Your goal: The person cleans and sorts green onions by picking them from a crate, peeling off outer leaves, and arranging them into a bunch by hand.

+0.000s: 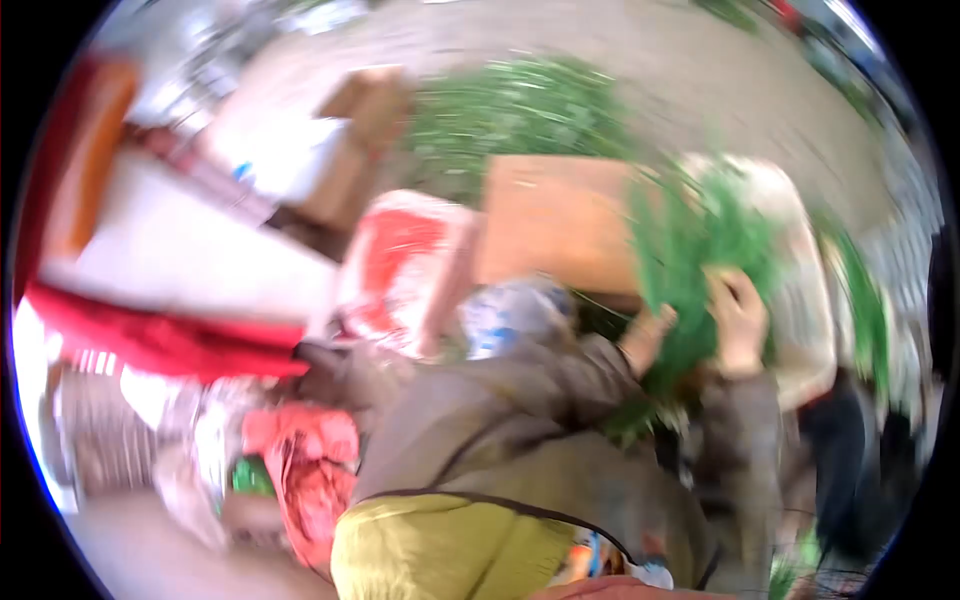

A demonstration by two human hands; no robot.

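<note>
A bunch of long, thin green stalks (690, 235), like chives or scallions, fans upward between my hands, blurred by motion. My left hand (648, 340) is closed around the bunch's lower left side, its fingers partly hidden by the greens. On the right, my right hand (738, 318) has its fingers curled in a pinch against the leaves. Behind the bunch stands a long white tub (808, 290). To the left lies a flat brown board or box top (560, 220), which the leaf tips partly overlap.
A large heap of greens (515, 110) lies on the floor beyond the board. Left of it are an open cardboard box (350, 160), a red-and-white package (400, 260) and a plastic bag (515, 312). More green stalks (862, 310) lie at the far right. A red bag (305, 470) sits at lower left.
</note>
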